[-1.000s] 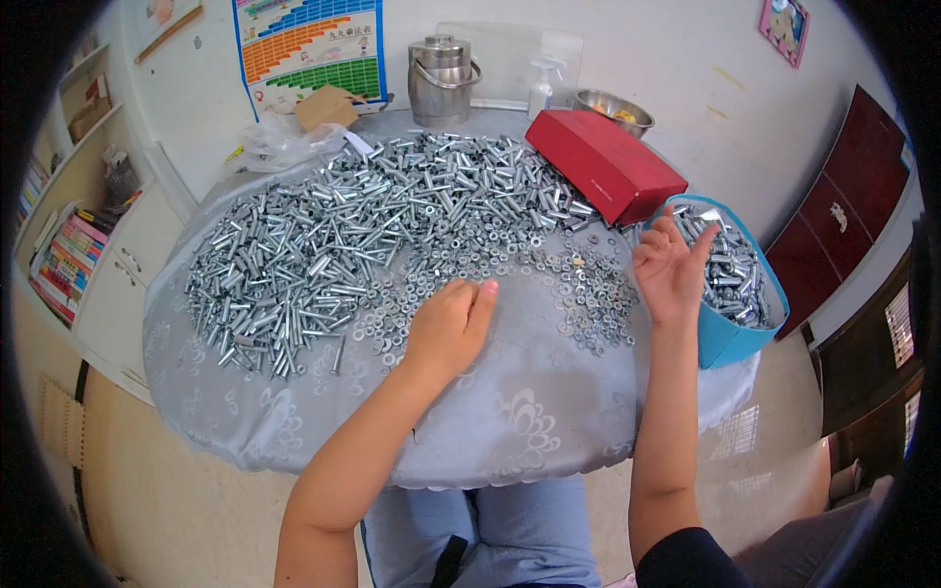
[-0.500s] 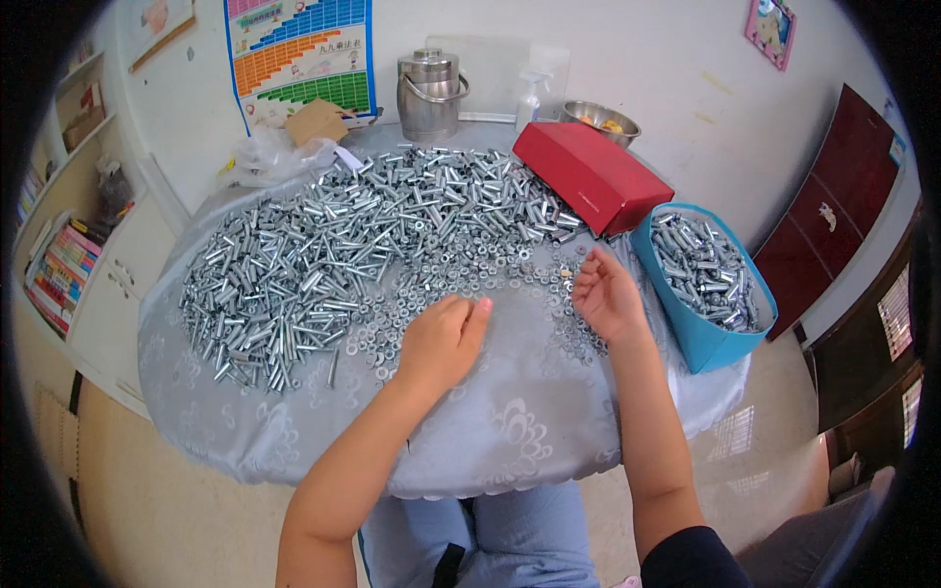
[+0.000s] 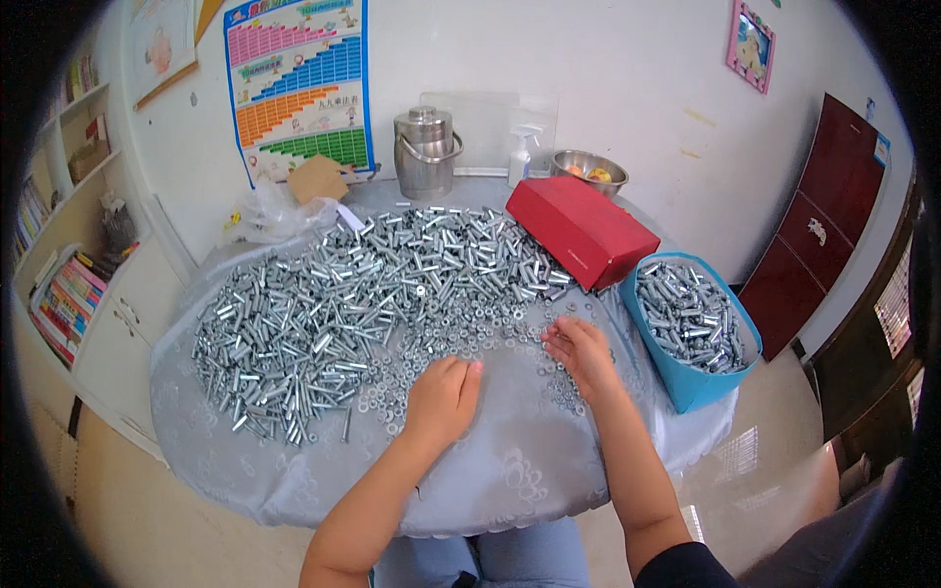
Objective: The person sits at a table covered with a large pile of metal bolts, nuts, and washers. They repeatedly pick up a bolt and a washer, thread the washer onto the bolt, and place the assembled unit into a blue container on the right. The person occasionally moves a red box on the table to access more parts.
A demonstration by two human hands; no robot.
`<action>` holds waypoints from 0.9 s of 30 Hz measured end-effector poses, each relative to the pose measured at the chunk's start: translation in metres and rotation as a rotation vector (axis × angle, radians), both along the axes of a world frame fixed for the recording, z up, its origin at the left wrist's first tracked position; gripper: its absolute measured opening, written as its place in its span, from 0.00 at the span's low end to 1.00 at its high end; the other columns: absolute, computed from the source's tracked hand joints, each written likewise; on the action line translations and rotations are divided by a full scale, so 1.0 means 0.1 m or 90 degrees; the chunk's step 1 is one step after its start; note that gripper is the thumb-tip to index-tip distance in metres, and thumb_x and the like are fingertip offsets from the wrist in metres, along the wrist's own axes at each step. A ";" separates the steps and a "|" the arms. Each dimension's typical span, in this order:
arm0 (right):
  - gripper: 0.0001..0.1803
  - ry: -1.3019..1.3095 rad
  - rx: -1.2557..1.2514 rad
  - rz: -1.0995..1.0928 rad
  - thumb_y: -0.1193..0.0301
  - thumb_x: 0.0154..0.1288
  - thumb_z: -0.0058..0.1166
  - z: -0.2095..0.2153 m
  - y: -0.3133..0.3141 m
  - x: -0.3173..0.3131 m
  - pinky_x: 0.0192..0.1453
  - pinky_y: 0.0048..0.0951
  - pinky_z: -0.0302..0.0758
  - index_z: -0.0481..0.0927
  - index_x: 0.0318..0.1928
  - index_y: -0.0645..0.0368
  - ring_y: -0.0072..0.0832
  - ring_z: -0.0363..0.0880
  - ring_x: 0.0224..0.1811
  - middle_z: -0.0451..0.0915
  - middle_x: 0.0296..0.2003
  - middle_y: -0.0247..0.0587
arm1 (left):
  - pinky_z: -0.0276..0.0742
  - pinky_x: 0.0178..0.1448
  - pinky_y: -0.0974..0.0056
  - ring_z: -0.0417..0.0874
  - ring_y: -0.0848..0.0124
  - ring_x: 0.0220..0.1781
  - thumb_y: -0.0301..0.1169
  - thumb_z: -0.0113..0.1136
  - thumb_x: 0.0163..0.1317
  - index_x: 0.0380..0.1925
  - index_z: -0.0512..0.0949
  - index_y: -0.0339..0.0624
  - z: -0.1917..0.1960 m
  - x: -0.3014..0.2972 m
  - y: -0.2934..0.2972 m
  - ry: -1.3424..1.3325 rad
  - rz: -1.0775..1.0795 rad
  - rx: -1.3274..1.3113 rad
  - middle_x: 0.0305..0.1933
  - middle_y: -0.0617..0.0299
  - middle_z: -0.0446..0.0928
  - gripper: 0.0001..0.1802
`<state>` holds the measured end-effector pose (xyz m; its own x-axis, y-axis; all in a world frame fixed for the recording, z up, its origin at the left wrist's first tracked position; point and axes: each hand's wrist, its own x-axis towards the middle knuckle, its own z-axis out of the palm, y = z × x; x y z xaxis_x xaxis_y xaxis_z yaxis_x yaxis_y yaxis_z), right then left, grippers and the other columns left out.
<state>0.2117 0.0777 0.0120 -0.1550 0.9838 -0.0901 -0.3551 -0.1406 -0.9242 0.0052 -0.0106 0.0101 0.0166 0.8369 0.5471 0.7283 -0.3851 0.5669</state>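
My left hand [image 3: 443, 400] is closed, thumb on top, at the near edge of a spread of small nuts and washers [image 3: 446, 340]. Its curled fingers hide whatever they hold. To its right, my right hand [image 3: 582, 359] hovers over a smaller patch of washers [image 3: 561, 390]. Its fingers are bent together toward the left, and anything between the tips is too small to make out. Behind both hands lies a wide heap of silvery bolts and metal sleeves [image 3: 323, 294]. A blue fabric bin [image 3: 698, 387] filled with similar metal pieces [image 3: 691, 318] stands right of my right hand.
A red box [image 3: 583, 230] lies behind the right hand, beside the heap. Along the back of the cloth-covered table [image 3: 323, 480] are a steel pot [image 3: 424, 157], a spray bottle [image 3: 520, 157], a metal bowl [image 3: 613, 181] with fruit, a plastic bag [image 3: 274, 214] and a cardboard piece [image 3: 317, 180].
The view has tilted up, so the table sits lower in the picture. My right hand has moved left and nearer, away from the red box. The left hand stays closed in about the same place.
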 end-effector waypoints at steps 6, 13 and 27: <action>0.15 -0.029 0.102 -0.101 0.70 0.59 0.55 -0.13 0.11 -0.05 0.49 0.25 0.70 0.69 0.43 0.64 0.24 0.74 0.43 0.75 0.39 0.40 | 0.67 0.39 0.56 0.71 0.55 0.34 0.33 0.48 0.60 0.25 0.74 0.37 0.06 -0.05 0.00 -0.027 0.006 0.063 0.29 0.53 0.71 0.11; 0.27 -0.253 0.299 -0.352 0.63 0.56 0.59 -0.32 0.37 0.05 0.59 0.31 0.60 0.67 0.50 0.66 0.31 0.66 0.54 0.71 0.48 0.46 | 0.64 0.47 0.59 0.68 0.60 0.41 0.32 0.49 0.59 0.31 0.76 0.39 0.08 0.00 0.04 -0.053 0.014 0.100 0.34 0.57 0.71 0.09; 0.38 -0.494 -0.066 -0.536 0.50 0.49 0.59 -0.36 1.58 0.29 0.55 0.38 0.65 0.68 0.47 0.74 0.47 0.71 0.50 0.72 0.45 0.61 | 0.64 0.47 0.59 0.69 0.60 0.39 0.29 0.48 0.59 0.27 0.76 0.39 0.09 -0.05 0.05 -0.088 -0.024 0.078 0.31 0.58 0.72 0.08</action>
<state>0.2410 0.2352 -0.0235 0.6806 0.7316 0.0390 0.2874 -0.2176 -0.9327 0.0002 -0.0053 0.0195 -0.0359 0.7645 0.6436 0.6303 -0.4825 0.6082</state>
